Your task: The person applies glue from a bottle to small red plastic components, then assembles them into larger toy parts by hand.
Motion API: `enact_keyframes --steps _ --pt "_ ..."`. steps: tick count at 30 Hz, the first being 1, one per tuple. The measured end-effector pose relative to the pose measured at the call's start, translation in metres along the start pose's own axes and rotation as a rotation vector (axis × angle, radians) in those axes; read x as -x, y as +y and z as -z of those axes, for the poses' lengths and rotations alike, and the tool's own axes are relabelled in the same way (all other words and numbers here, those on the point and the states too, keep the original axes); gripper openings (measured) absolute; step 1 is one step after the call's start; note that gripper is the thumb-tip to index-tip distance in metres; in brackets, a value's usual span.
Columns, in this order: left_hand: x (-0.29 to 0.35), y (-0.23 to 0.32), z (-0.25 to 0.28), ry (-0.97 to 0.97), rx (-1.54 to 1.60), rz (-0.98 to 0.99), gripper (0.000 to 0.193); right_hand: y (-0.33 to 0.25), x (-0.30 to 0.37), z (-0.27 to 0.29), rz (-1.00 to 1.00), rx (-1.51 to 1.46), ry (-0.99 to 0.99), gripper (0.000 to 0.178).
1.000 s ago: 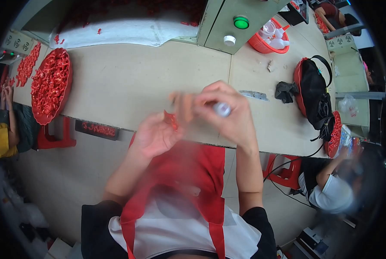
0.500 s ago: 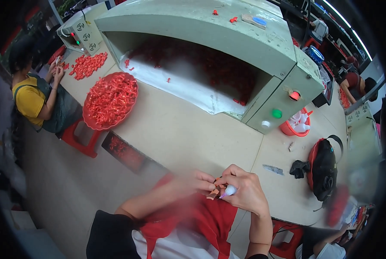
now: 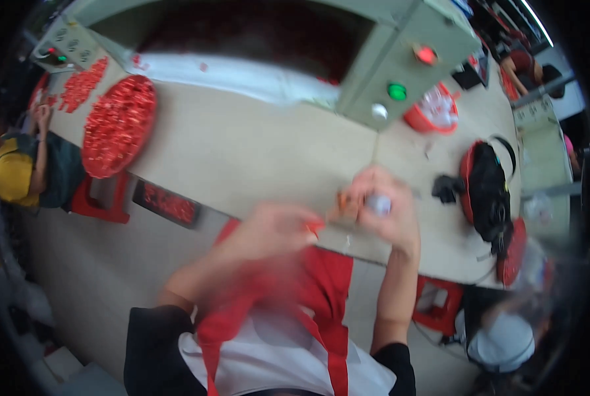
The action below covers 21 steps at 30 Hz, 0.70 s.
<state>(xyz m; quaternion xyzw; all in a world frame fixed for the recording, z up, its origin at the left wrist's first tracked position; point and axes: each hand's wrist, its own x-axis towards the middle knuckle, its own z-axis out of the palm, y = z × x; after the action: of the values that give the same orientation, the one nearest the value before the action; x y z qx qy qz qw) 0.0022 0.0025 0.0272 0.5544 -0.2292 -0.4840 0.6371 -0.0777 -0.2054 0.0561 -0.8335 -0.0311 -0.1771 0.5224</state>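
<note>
Beige worktable point(image 3: 242, 152) is stretching across, a round tray of red pieces point(image 3: 118, 125) lying near its left edge. Over its near edge, the right hand point(image 3: 382, 214) is gripping a small whitish cylinder point(image 3: 378, 204); the left hand point(image 3: 272, 228) is pinching a small red piece point(image 3: 314, 228) (both blurred).

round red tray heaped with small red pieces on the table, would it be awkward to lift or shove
Probably awkward. The round tray is wide, shallow and heaped, so tilting it would likely spill pieces. It overhangs the table edge, so a shove could tip it. Loose pieces probably shift when it moves.
</note>
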Motion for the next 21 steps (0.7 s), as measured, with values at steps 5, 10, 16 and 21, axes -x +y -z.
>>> enact_keyframes --steps 5,10,16,21 --pt "-0.020 -0.002 -0.005 0.364 -0.764 -0.635 0.035 0.067 0.011 -0.006 -0.347 0.405 0.551 0.021" --pt "-0.027 -0.013 -0.011 0.392 -0.859 -0.744 0.036 0.070 0.014 -0.007 -0.303 0.471 0.596 0.021" --pt "-0.028 -0.014 -0.016 0.369 -0.861 -0.706 0.043 0.072 0.020 -0.006 -0.261 0.472 0.581 0.016" --pt "-0.027 -0.014 -0.016 0.376 -0.879 -0.709 0.043 0.071 0.020 -0.007 -0.255 0.468 0.570 0.016"
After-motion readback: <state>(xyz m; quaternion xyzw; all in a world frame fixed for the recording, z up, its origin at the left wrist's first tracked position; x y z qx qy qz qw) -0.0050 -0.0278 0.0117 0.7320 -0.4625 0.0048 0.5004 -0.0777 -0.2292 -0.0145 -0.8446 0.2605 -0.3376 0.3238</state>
